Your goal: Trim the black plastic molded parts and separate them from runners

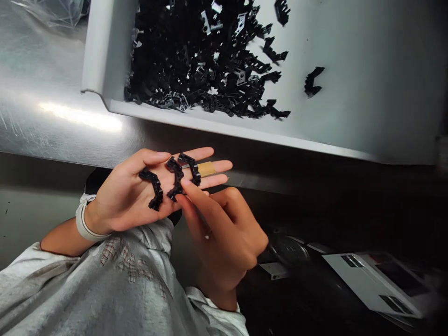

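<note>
My left hand (129, 191) lies palm up with its fingers stretched out. Three small black C-shaped plastic parts rest on it: one on the palm (156, 189), a middle one (177, 177) at the base of the fingers, and another (192, 167) across the fingers. Tan tape (206, 168) wraps one finger. My right hand (224, 228) pinches the lower end of the middle part between thumb and index finger; its other fingers are curled in.
Beyond my hands, a white tray (231, 125) holds a heap of similar black parts (196, 60), with a few lying apart. It stands on a shiny metal table (63, 93). A clear plastic bag (59, 11) is at upper left. A white panel-like object (364, 284) lies at lower right.
</note>
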A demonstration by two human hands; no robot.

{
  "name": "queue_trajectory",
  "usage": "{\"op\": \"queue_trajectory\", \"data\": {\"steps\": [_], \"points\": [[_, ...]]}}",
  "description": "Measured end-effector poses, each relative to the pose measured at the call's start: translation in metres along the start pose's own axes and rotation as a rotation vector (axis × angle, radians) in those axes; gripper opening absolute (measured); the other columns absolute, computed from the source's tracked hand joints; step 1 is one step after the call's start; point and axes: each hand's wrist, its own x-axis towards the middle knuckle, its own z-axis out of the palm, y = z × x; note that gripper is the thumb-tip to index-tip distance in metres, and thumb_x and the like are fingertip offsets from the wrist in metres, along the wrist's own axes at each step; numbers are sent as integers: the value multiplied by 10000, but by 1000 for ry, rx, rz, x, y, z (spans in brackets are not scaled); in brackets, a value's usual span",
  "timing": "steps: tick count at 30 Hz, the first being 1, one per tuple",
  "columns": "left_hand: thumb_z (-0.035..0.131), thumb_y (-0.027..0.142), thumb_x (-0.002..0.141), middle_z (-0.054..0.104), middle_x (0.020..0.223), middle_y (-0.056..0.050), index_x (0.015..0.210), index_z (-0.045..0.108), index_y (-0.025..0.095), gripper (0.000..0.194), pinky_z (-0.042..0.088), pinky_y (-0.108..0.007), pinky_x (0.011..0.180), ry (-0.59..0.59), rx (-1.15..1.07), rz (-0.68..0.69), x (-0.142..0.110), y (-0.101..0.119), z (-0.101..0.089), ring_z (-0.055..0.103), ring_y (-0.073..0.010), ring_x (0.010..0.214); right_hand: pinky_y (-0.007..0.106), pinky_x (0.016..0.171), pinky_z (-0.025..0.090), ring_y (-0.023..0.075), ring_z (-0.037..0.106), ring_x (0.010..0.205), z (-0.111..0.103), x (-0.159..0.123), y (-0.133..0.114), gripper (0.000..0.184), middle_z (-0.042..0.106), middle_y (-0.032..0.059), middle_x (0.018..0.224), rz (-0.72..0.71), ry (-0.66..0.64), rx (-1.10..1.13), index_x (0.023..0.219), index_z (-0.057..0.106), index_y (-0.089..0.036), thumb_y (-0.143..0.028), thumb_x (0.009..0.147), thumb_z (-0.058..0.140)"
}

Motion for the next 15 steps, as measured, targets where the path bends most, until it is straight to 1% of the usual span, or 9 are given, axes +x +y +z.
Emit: {"op": "queue_trajectory", "data": {"steps": [3,6,10,12,15], "points": [[373,237,877,530,1454,-165,1525,322,128,659,452,-444,1098,13,-13,5,-1,0,1,461,-302,1385,184,425,359,48,436,472,2,-4,-3,170,515,-36,644,28,6,-11,1028,697,-218,-153,872,680],[373,225,876,524,1464,-150,1530,320,151,660,460,-429,1093,13,-19,-1,-1,-1,1,463,-293,1385,180,424,333,42,425,474,2,-6,-4,154,491,-47,619,39,7,0,998,702,-216,-141,864,689],[375,219,880,550,1439,-147,1521,345,150,645,482,-412,1072,18,-23,-4,-1,-1,0,484,-293,1369,191,451,355,53,432,500,1,-6,-4,118,468,-47,616,22,43,5,949,708,-197,-135,848,700],[371,215,883,572,1414,-150,1517,350,135,639,492,-403,1060,15,-19,-1,-1,-1,1,491,-292,1362,188,463,375,49,444,509,0,-5,-4,137,485,-46,637,5,46,15,959,706,-183,-129,834,715],[363,214,885,574,1414,-145,1525,331,138,645,500,-388,1050,8,-19,10,-2,-2,2,491,-290,1362,191,451,386,54,465,508,-1,-5,-6,209,527,-39,670,12,8,13,1027,693,-195,-104,839,697]]}}
